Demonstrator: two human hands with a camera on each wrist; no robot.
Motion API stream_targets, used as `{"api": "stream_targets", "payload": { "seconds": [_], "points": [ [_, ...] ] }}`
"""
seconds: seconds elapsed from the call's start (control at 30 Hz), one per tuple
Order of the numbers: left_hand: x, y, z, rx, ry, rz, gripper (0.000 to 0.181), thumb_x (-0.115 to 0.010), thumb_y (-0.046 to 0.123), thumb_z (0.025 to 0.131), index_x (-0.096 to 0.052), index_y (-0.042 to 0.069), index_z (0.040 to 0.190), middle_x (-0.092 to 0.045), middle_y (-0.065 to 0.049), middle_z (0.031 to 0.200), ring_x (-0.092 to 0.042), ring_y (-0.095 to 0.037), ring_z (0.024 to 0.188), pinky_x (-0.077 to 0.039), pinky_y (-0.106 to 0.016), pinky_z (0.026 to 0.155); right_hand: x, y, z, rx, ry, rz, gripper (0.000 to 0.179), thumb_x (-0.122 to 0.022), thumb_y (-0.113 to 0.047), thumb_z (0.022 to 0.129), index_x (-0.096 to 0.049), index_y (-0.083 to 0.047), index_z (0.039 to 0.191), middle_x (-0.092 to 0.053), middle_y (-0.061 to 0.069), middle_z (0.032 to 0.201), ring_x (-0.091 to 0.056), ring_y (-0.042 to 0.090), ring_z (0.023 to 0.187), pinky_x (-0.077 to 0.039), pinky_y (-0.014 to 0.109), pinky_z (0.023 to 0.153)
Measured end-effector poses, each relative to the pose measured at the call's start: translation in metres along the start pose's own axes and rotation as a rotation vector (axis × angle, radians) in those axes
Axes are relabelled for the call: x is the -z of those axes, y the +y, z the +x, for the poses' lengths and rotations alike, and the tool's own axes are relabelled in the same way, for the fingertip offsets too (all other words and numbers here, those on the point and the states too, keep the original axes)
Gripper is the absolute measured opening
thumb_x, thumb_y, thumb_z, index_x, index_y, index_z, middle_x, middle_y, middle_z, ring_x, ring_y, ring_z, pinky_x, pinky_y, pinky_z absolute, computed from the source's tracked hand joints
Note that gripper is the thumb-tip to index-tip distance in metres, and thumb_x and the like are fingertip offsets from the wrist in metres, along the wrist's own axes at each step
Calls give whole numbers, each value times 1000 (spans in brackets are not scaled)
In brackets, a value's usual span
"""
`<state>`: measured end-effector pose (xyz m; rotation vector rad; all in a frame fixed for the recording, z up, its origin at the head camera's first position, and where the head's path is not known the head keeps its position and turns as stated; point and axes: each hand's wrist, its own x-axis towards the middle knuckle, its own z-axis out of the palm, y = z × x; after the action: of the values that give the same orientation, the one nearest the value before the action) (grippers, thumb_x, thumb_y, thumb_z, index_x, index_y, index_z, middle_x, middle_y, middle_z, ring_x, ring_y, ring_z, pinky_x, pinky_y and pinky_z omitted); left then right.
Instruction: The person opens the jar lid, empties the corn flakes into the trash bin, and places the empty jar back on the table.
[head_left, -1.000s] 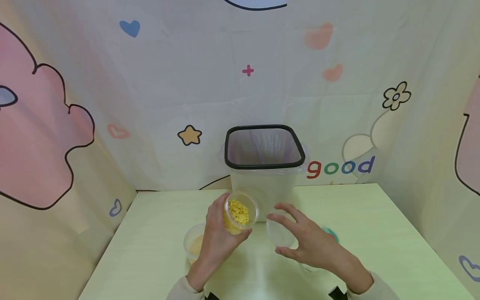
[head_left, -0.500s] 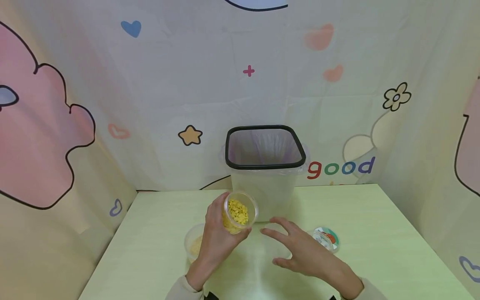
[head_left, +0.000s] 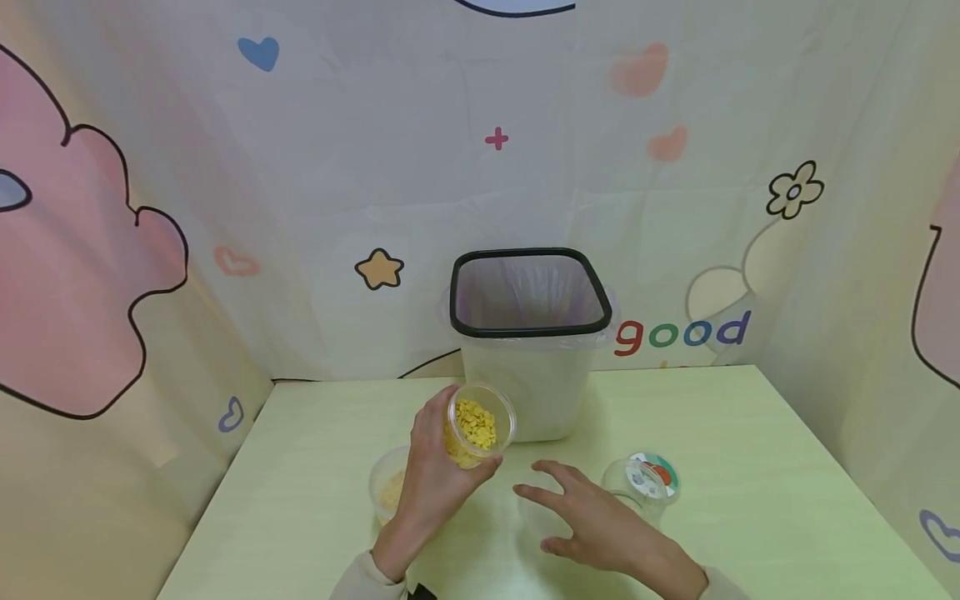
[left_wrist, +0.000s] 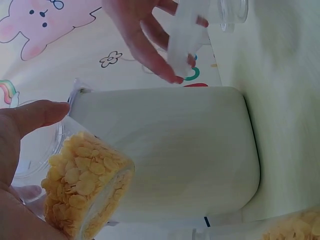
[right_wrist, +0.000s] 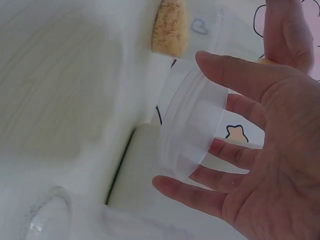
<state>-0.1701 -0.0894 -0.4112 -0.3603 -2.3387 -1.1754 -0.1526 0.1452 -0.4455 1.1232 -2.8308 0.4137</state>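
Observation:
My left hand (head_left: 435,479) grips a clear plastic jar (left_wrist: 112,192) around its side. Yellow flakes (head_left: 476,423) lie in it, and its open mouth tilts up toward the head camera. To the right and lower, my right hand (head_left: 600,529) has its thumb and fingers spread around the edge of a translucent round lid (right_wrist: 192,125). The lid is held on edge and shows only faintly in the head view. A gap separates the lid from the jar. Part of the jar's wall is hidden behind the left fingers.
A white bin (head_left: 525,387) with a black rim and purple liner stands behind the hands. Partly behind the left wrist is a tub of pale flakes (head_left: 390,490). Right of the right hand, a clear jar (head_left: 626,483) overlaps a lid with a coloured label (head_left: 663,472).
My right hand has moved left and down toward the near edge, carrying the lid. This uncovers the clear jar and labelled lid. The left hand and its jar have stayed nearly still.

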Motion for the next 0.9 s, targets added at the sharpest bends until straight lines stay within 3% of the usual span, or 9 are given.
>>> {"api": "stream_targets", "payload": {
  "seconds": [0.5, 0.9],
  "points": [
    [-1, -3, -2, 13, -9, -5, 102, -93, 21, 61, -37, 15, 146, -48, -3, 140, -46, -25, 126, -48, -51, 98, -23, 11, 0, -70, -87, 71, 67, -77, -32, 83, -49, -27, 144, -41, 15, 149, -48, 37, 131, -56, 48, 86],
    [-2, -4, -3, 22, -12, -3, 102, -92, 22, 61, -36, 16, 146, -49, -4, 140, -46, -24, 125, -47, -50, 98, -36, 17, 0, -55, -113, 85, 67, -79, -27, 81, -51, -21, 142, -41, 20, 147, -46, 42, 131, -55, 49, 87]
  ]
}}
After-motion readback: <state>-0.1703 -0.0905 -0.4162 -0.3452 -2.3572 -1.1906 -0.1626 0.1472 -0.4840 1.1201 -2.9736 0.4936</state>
